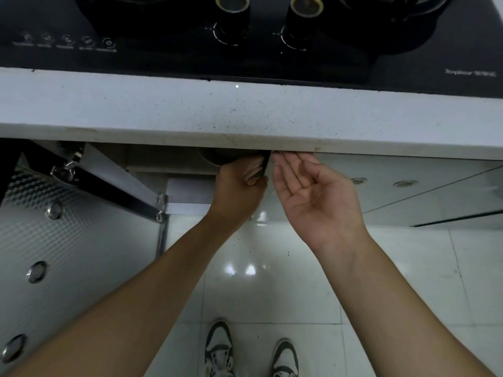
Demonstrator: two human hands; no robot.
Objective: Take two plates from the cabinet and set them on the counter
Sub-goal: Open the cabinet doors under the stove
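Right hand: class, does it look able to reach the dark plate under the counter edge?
Probably yes: the right hand is open, palm up, beside the dark plate that the left hand grips, with nothing between them.

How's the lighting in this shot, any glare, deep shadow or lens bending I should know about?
Head view: the glossy white floor tiles throw bright glare spots; the open cabinet under the speckled white counter is deeply shadowed, so what the left hand grips is unclear; the open right hand is evenly lit; the wide-angle lens bows the counter edge, and the black glass cooktop looks dim, its labels soft.
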